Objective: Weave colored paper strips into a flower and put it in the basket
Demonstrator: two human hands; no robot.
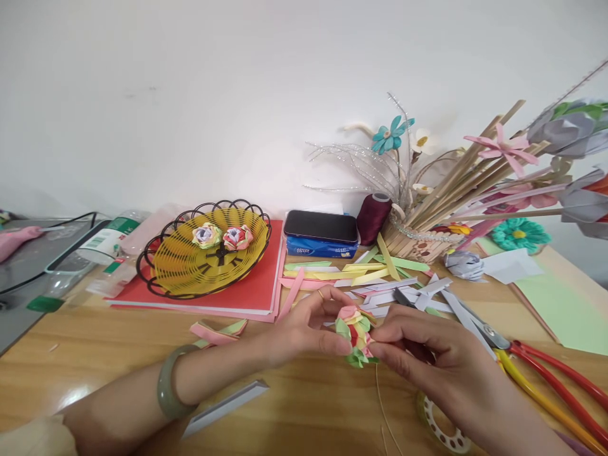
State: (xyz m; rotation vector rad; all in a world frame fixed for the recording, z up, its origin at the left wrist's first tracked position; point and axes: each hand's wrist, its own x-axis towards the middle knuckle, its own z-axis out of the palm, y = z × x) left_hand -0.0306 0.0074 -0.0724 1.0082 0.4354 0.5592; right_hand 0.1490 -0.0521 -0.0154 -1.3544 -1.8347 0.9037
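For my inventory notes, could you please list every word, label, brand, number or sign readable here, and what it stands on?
Blue packet: white characters, too blurred to read.
Bottle label: marks too small to read.
No text reads clearly anywhere.

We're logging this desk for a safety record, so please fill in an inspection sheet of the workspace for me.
Surface: wooden table, with glare at lower left.
Work in hand: multicoloured paper flower; two similar flowers in the yellow basket.
Clutter: loose paper strips behind the hands; scissors and tape roll toward the right; phone on a blue pack.
Grips: left hand and right hand both hold the paper flower.
Cables: black cable at far left, route partly hidden; plugs, nothing seen.
Surroundings: white wall behind; no other person seen.
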